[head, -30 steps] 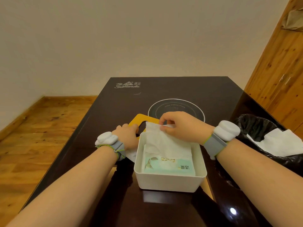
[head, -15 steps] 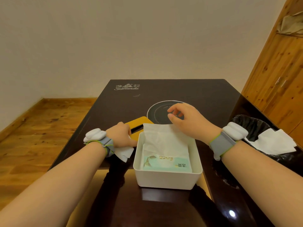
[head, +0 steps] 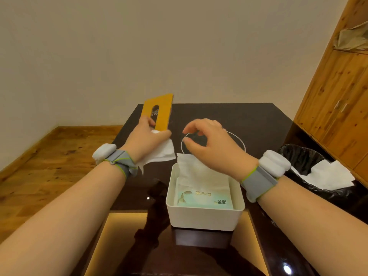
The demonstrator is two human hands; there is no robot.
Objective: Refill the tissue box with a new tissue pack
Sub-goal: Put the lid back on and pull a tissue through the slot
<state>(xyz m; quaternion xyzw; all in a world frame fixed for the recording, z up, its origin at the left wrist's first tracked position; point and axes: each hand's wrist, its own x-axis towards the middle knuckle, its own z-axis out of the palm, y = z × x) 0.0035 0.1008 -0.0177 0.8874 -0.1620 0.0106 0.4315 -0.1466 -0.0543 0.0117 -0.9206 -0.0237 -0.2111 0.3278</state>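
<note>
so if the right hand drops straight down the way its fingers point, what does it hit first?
Probably the loose tissue sheet sticking up from the pack in the white box; the right hand hovers just above it, though depth is uncertain.

Counted, all relative to white tissue box (head: 205, 214):
- one tissue pack (head: 205, 198) inside it
- one yellow lid (head: 158, 112) with one slot, raised beyond its far-left corner
- two hands: left hand (head: 148, 138) to far left, right hand (head: 211, 144) above far rim
- two wristbands, one per wrist
- one loose tissue (head: 161, 154) just left
- one black bin (head: 316, 174) to right
</note>
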